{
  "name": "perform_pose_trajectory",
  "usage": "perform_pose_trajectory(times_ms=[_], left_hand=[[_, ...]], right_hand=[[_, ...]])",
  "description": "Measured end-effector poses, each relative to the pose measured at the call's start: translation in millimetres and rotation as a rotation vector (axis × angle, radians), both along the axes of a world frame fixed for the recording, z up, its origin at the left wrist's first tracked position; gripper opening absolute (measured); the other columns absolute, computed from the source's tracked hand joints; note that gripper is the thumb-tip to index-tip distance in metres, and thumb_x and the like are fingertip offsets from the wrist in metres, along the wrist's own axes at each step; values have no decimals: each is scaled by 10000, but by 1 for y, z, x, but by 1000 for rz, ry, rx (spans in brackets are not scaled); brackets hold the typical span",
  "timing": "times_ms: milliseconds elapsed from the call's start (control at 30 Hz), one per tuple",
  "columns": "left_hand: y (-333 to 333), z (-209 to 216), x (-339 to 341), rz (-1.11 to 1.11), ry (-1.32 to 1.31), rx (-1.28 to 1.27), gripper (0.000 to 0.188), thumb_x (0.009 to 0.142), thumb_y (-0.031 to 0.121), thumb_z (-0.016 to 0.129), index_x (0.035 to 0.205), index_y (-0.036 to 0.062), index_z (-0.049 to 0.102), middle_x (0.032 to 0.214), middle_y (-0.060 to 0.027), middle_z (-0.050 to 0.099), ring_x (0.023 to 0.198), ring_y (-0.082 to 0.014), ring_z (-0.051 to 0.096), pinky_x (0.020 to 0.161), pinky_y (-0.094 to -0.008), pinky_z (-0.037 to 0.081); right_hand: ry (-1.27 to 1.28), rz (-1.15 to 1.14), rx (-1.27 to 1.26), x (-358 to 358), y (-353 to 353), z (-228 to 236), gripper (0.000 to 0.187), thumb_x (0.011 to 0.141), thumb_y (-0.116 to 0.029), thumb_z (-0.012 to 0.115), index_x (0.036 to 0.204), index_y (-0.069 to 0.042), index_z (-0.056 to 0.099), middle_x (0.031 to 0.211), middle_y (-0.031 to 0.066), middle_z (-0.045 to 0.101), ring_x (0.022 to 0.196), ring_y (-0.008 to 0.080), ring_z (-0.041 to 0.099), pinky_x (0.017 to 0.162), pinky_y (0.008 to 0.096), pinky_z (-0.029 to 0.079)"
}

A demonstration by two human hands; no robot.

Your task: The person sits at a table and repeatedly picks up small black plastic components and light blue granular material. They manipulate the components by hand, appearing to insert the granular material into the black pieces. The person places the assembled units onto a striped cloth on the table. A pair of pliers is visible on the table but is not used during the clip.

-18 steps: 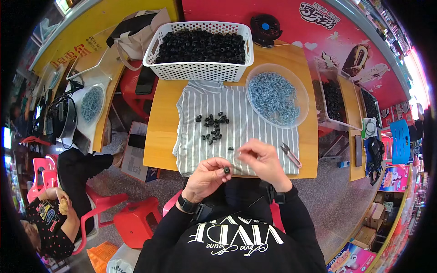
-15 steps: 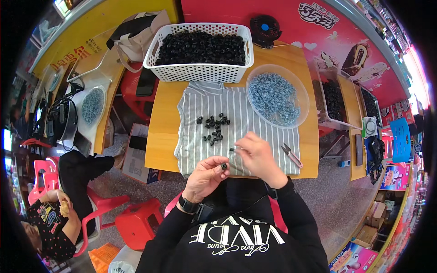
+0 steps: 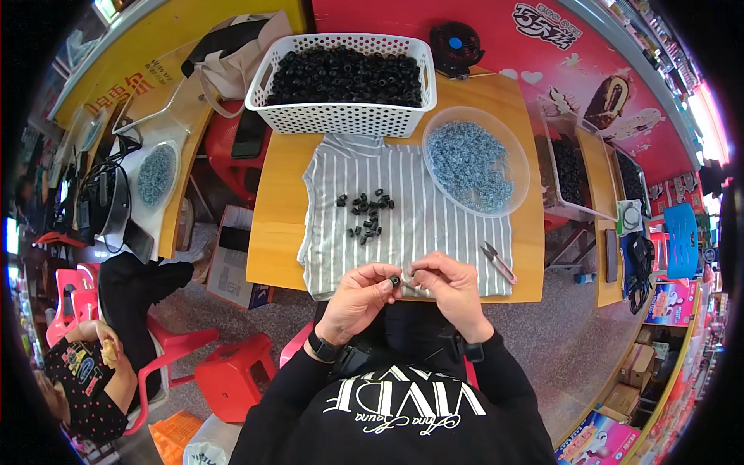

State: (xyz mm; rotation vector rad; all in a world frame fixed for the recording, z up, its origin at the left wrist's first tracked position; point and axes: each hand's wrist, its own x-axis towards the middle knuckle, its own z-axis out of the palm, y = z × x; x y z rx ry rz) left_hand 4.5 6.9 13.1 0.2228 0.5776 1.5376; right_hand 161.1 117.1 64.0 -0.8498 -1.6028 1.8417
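Observation:
Just past the table's near edge, my left hand (image 3: 350, 304) pinches a small black ring-like part (image 3: 395, 280) between thumb and fingertips, its round hole showing. My right hand (image 3: 453, 293) is closed close beside it, thumb against forefinger; whatever it grips is too small to make out. Ahead of both hands, several black parts (image 3: 372, 217) lie loose on a grey-and-white striped cloth (image 3: 442, 240). To the right rests a pair of small snips (image 3: 499, 263) with pinkish handles.
A white perforated basket (image 3: 341, 122) full of black parts stands at the table's far side. Right of it, a clear round tub (image 3: 524, 186) holds many bluish translucent pieces. A black fan (image 3: 456, 48) sits behind. Red stools (image 3: 232, 384) and a seated person (image 3: 89, 372) are at left.
My right hand has come down and toward me from over the cloth, to beside my left hand. The left hand with the black part has shifted slightly right.

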Motion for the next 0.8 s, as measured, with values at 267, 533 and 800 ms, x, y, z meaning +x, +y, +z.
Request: perform_pose_trajectory(times_ms=[267,533,800], left_hand=[[4,2,11,-31,10,21,218,928,50,670,1137,-10,652,1010,-93,687,868,-171,646,763,-282,513],[2,5,14,-41,32,35,228,933,31,660,1155,-20,659,1001,-90,702,874,-158,668,763,-263,529],[3,2,17,-53,49,33,215,930,28,664,1137,-29,679,1022,-91,693,869,-150,661,752,-252,529]], right_hand=[[230,-55,-83,11,-17,-7,80,882,92,657,934,41,689,879,53,634,800,122,641,746,245,545],[263,-13,-72,14,-18,-12,96,862,110,666,922,38,685,876,66,636,798,127,634,730,253,536],[178,-31,151,18,-18,-19,121,815,93,720,902,16,687,836,60,639,772,121,616,679,251,496]])
